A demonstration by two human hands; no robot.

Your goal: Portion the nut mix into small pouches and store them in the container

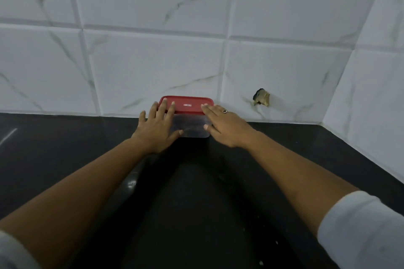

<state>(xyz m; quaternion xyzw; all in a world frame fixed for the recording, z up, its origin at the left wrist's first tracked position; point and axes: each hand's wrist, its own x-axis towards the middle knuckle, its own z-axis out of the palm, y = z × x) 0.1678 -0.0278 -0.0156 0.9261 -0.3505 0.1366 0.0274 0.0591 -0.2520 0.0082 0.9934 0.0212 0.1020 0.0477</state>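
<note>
Two hands, I see, rest on the red-lidded container (192, 131) standing on the black counter (65, 148) against the tiled wall (153, 67), the left hand (156, 133) with fingers spread, the right hand (225, 128) with fingers straight.

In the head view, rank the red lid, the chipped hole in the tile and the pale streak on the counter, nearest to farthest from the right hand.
1. Red lid: touching, under the right hand fingertips.
2. Chipped hole: in the wall tile, up and right of the hand.
3. Pale streak: on the counter, far left.
</note>
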